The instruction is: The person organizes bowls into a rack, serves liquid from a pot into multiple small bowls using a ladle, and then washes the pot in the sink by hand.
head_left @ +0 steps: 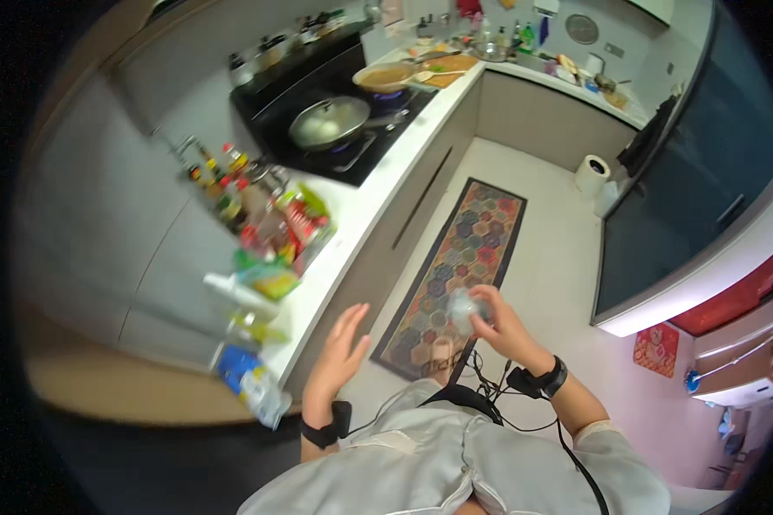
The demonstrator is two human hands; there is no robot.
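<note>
My right hand (508, 330) is closed around a small, whitish see-through thing (463, 311), blurred, perhaps crumpled plastic; its kind is unclear. It is held above the patterned floor mat. My left hand (339, 354) is empty, its fingers stretched and apart, near the front edge of the white counter (343, 225). On that counter to the left stand bottles and colourful packets (275, 219). A blue-and-white packet (251, 384) lies at the counter's near end. Farther off, a lidded pan (329, 123) with pale round things under its glass lid sits on the black stove (352, 159).
A light-coloured pan (385, 77) stands over a blue flame at the far burner. The long hexagon-patterned mat (455, 257) runs along the cabinets. Black cables (489, 386) hang by my waist. A white bin (592, 174) and dark sliding door (691, 189) are on the right.
</note>
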